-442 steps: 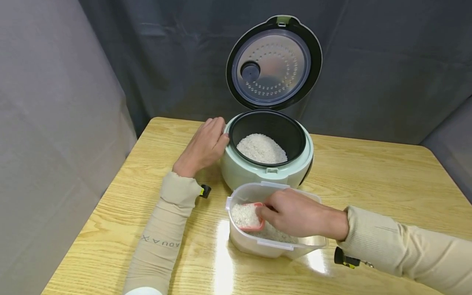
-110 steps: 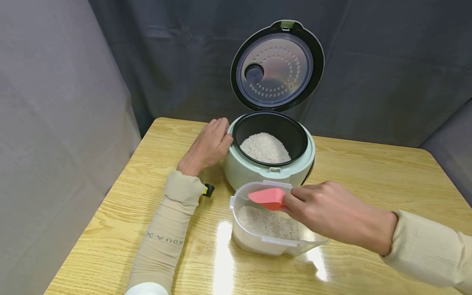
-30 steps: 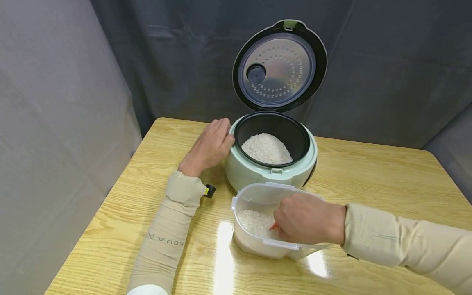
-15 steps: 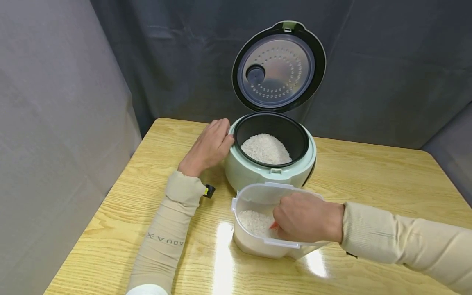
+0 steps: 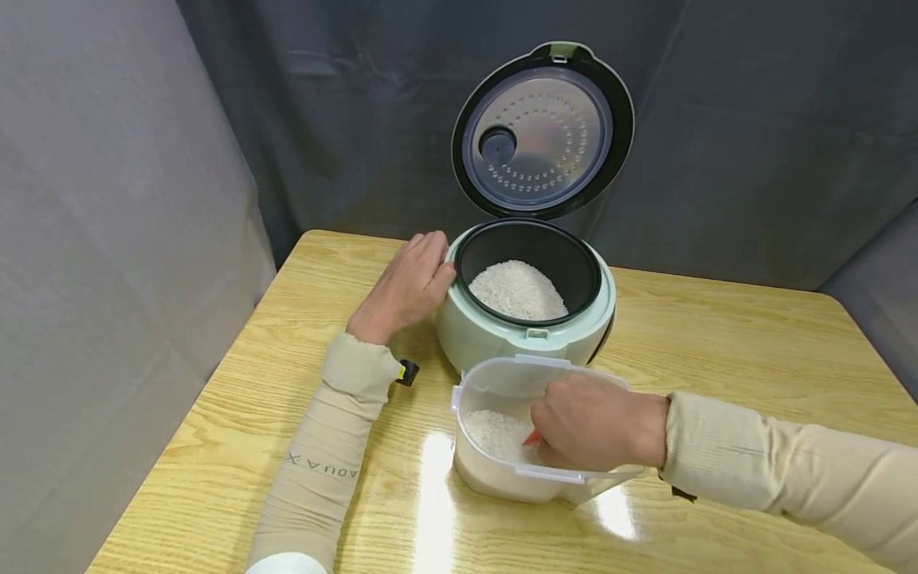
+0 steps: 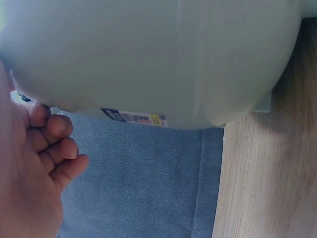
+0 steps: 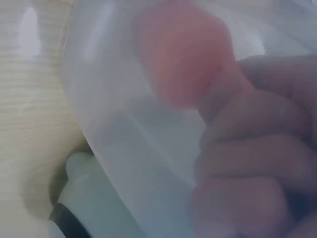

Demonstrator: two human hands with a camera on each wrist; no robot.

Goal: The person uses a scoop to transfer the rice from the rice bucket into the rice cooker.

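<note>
My right hand (image 5: 591, 422) reaches down into a translucent plastic bin (image 5: 548, 472) and grips a red-pink rice scoop (image 7: 188, 54). In the head view only a bit of the scoop shows, at the rice (image 5: 495, 430) in the bin. Behind the bin stands a pale green rice cooker (image 5: 466, 335), lid (image 5: 548, 119) raised. White rice (image 5: 518, 288) is heaped in its black inner pot (image 5: 552, 239). My left hand (image 5: 409, 283) rests against the cooker's left side at the rim. Its fingers (image 6: 59, 126) are loosely curled beside the body in the left wrist view.
The wooden table (image 5: 739, 359) extends to both sides of the cooker and bin. A dark curtain (image 5: 358, 119) hangs behind it, and a grey cloth (image 5: 122, 199) covers the left side. The bin stands close in front of the cooker.
Some 4 seconds ago the right hand held the scoop tilted over the bin; since then it has lowered it into the bin's rice. The left hand stays at the cooker. Little differs over the last second.
</note>
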